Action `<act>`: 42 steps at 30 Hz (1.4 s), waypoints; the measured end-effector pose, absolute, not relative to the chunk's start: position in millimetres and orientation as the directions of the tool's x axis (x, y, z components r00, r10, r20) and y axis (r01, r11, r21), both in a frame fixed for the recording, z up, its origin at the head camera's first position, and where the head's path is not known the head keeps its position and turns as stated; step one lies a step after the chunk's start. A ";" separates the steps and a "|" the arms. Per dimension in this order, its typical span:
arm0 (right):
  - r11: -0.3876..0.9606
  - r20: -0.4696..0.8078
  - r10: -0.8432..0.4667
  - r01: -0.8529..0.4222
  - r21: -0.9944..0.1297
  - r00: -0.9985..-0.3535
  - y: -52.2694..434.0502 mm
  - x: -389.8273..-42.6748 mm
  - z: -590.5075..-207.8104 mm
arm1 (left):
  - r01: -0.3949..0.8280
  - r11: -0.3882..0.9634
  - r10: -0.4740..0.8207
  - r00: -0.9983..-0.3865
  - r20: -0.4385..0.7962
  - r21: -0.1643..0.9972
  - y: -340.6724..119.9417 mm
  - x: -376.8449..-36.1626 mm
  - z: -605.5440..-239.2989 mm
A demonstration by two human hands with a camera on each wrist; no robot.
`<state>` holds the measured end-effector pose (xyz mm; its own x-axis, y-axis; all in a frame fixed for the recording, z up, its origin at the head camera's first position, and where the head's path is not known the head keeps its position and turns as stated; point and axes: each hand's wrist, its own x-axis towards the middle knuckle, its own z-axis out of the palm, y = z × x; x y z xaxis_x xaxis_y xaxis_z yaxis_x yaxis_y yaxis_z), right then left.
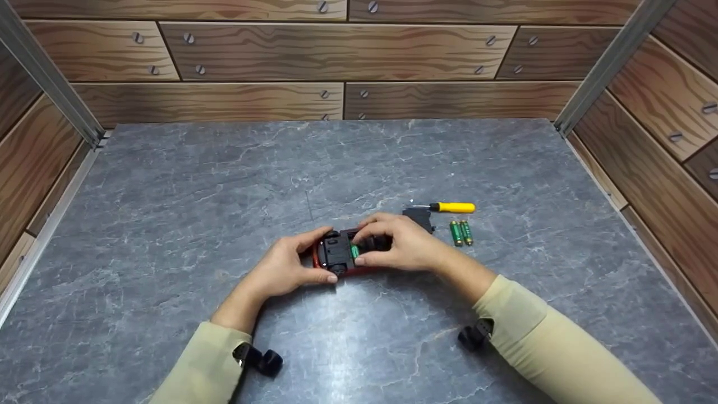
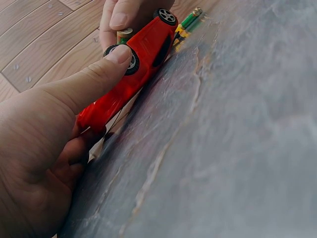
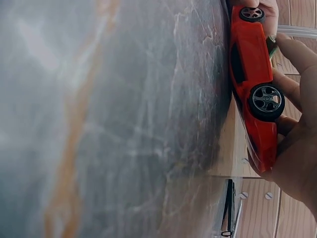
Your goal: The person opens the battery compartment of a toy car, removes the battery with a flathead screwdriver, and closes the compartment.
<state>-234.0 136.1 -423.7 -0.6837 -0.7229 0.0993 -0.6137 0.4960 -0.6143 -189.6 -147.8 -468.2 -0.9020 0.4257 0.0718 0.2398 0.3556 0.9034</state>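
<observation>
A red toy car (image 1: 317,255) lies upside down on the table, its black underside (image 1: 337,251) facing up. My left hand (image 1: 286,266) grips one end, thumb on a wheel (image 2: 132,62) and fingers on the opposite side. My right hand (image 1: 401,244) pinches a green battery (image 1: 354,251) between thumb and fingers at the middle of the underside. In the left wrist view, the battery's end (image 2: 125,32) stands above the car's edge. How far the battery sits inside the car is hidden by the right hand.
Right of the car lie a flat black plastic piece (image 1: 418,217), a yellow-handled screwdriver (image 1: 455,207) and two green batteries, one (image 1: 456,233) beside the other (image 1: 466,232). A tiny light bit (image 1: 411,200) is near the screwdriver's tip. Wood-patterned walls (image 1: 336,50) enclose the grey table (image 1: 224,168).
</observation>
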 end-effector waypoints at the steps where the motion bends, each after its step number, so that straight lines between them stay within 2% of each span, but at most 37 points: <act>1: 0.500 0.091 -0.725 -0.612 -0.613 -0.683 136.3 -233.9 -423.5 | 0.240 0.356 0.425 -0.902 0.072 0.903 -147.8 -189.7 -468.4; 11: 0.542 0.035 -0.721 -0.596 -0.592 -0.692 136.3 -235.7 -424.5 | 0.245 0.351 0.427 -0.901 0.078 0.904 -147.7 -189.6 -467.6; 22: 0.539 0.005 -0.717 -0.560 -0.629 -0.697 136.1 -236.2 -422.1 | 0.213 0.392 0.411 -0.911 0.037 0.895 -147.8 -189.0 -466.5; 36: 0.526 -0.020 -0.725 -0.534 -0.662 -0.689 135.1 -236.3 -420.0 | 0.230 0.343 0.419 -0.905 0.071 0.911 -148.9 -190.4 -470.0; 42: 0.482 0.026 -0.731 -0.543 -0.688 -0.682 137.3 -236.2 -421.6 | 0.234 0.349 0.421 -0.904 0.071 0.908 -148.7 -190.5 -469.2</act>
